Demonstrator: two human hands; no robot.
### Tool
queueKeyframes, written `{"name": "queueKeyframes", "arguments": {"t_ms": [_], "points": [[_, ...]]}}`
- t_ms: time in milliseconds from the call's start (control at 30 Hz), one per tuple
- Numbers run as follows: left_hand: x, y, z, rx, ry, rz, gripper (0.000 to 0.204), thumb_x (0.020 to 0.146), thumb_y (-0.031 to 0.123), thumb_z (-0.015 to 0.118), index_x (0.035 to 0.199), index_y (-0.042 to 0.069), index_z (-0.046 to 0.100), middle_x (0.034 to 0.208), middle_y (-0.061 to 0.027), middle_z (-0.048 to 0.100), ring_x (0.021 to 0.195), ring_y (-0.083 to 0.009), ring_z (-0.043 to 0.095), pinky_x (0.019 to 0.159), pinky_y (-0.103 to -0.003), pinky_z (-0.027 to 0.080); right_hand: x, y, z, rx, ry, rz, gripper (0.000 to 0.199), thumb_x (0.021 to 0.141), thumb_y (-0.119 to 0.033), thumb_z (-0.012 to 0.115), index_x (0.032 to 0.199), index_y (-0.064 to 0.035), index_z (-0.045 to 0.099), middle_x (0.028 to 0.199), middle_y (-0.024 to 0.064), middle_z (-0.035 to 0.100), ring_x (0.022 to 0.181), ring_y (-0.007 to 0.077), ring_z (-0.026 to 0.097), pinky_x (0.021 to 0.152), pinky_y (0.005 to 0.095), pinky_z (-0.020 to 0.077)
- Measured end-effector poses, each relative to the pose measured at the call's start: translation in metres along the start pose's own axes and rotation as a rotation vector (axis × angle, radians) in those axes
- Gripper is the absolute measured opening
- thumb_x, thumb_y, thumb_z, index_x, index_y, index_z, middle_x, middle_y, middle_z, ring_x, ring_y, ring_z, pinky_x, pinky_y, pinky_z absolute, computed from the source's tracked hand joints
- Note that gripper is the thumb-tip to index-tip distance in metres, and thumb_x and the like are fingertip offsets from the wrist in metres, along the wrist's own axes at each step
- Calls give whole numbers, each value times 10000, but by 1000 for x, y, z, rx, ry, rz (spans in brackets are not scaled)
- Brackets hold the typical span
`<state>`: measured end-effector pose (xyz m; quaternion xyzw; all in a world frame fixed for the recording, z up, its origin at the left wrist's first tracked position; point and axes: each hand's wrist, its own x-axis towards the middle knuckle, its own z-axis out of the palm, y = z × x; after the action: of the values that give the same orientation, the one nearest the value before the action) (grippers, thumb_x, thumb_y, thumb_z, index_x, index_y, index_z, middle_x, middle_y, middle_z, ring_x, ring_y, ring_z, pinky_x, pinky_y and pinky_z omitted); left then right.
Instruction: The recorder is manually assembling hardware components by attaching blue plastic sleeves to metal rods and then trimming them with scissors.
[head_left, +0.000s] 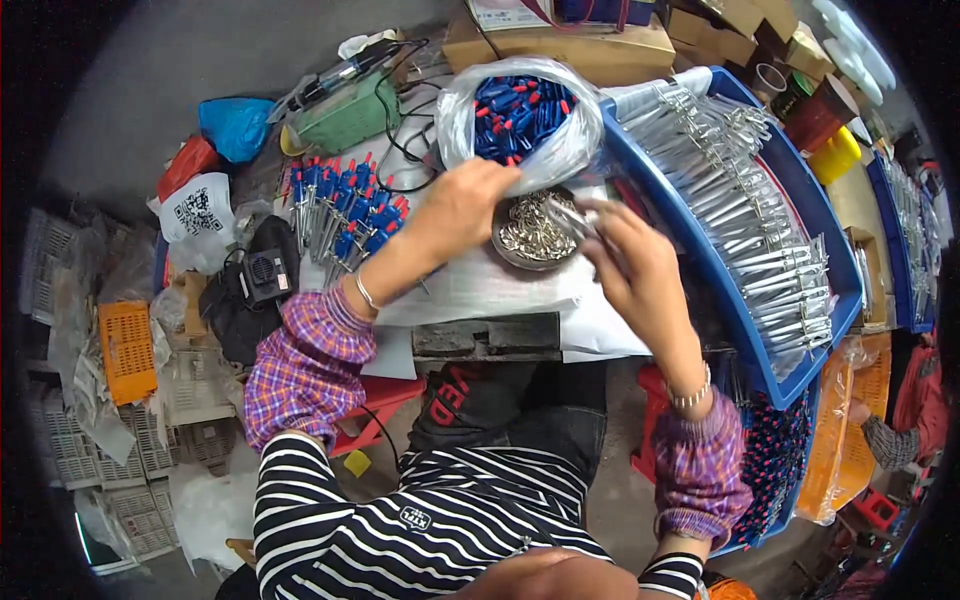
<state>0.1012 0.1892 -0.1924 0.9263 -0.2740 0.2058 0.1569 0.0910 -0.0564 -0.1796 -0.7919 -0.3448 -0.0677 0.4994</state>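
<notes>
My left hand (463, 207) reaches to the front lip of a clear plastic bag (455, 118) full of blue handles with red tips (515, 115). Its fingers are bent together; whatever they pinch is hidden. Just right of it stands a round bowl (503, 245) heaped with small shiny metal parts (536, 228). Over the bowl's right side, my right hand (637, 258) is closed on a shiny metal piece (568, 216), too blurred to name further. To the left of my left forearm lie several metal rods with blue and red handles (350, 205).
A blue crate (745, 345) with rows of metal clip-like tools (735, 190) stands at the right. Below it, another bin holds many blue and red pieces (765, 465). A green basket (350, 120), black cables and a small black fan-like device (265, 275) lie left. A cardboard box (560, 52) is behind.
</notes>
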Motion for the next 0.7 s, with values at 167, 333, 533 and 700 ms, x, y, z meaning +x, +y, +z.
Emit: {"name": "queueKeyframes", "arguments": {"t_ms": [167,333,533,700], "points": [[-8,7,1,-40,-65,62,326,716,-43,562,1037,-18,610,976,-165,645,912,-317,617,814,-378,503,43,44,26,-107,20,-42,117,818,-39,598,830,63,542,1088,145,640,593,232,613,553,314,464],[-5,-7,-1,-129,-2,64,258,722,-20,568,972,16,624,900,-132,647,866,-293,613,788,-378,500,41,56,27,-54,3,43,140,823,-49,590,803,84,548,1069,141,643,572,204,609,527,305,473],[23,-27,-7,-30,106,-42,252,728,15,599,978,22,625,965,-129,646,891,-306,603,809,-399,491,38,64,27,-75,-39,144,132,830,-43,584,808,85,559,1073,134,641,578,170,604,507,280,487],[31,-36,2,28,-33,-114,265,722,11,603,986,14,609,929,-145,638,907,-335,600,823,-414,477,32,40,15,63,7,242,129,867,-64,589,878,64,599,884,75,634,575,103,591,480,235,465]]}}
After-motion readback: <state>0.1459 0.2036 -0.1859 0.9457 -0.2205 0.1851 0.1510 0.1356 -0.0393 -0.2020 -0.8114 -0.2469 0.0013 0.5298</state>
